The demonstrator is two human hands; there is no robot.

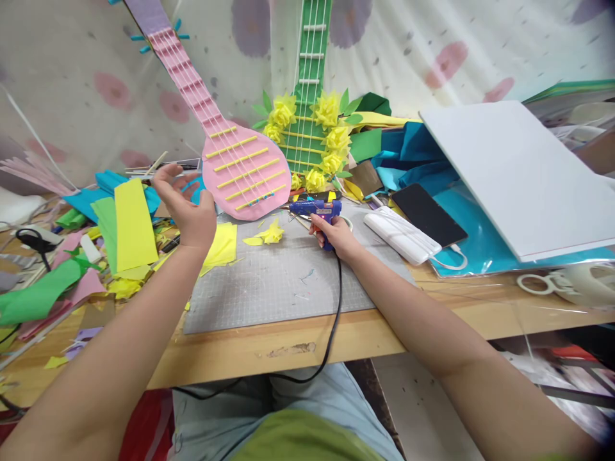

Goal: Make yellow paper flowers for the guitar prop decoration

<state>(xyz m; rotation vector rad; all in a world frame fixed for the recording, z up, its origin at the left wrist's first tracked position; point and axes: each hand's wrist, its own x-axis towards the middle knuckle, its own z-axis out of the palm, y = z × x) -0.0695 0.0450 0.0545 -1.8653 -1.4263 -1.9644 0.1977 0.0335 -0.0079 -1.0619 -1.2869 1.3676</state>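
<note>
My right hand [339, 237] grips the handle of a blue hot glue gun [307, 207], whose nozzle points left at the lower edge of a pink paper lute [245, 168]. A black cord runs from its handle over the table edge. Raised beside the lute's left side, my left hand [186, 208] has its fingers apart and loosely bent, with nothing visible in them. The lute leans upright, with white strings and yellow strips across its body. Behind it stands a green paper instrument [302, 137] trimmed with yellow paper flowers [335, 139]. A yellow paper flower piece [271, 233] lies below the lute.
A grey cutting mat [269, 294] covers the middle of the wooden table [288, 352]. Paper scraps [136, 224] and scissors [36, 242] crowd the left. To the right are a white power bank [402, 234], a black phone [429, 218], a white board [519, 179] and tape [590, 282].
</note>
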